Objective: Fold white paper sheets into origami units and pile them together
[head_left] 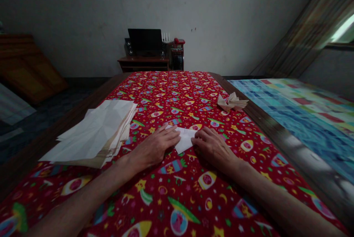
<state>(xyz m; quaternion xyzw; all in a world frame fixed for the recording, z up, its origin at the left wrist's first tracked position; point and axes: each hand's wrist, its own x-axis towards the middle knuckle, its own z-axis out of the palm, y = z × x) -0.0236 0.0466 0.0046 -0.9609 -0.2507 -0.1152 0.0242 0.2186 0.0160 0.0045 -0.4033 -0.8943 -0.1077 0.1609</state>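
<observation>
Well inside tablecloth point(182, 97) edges, both hands point(155, 147) point(214, 147)

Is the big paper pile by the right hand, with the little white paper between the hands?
No: the head view shows the paper pile by the left hand, not the right hand. The little white paper is between them, as you said.
</observation>
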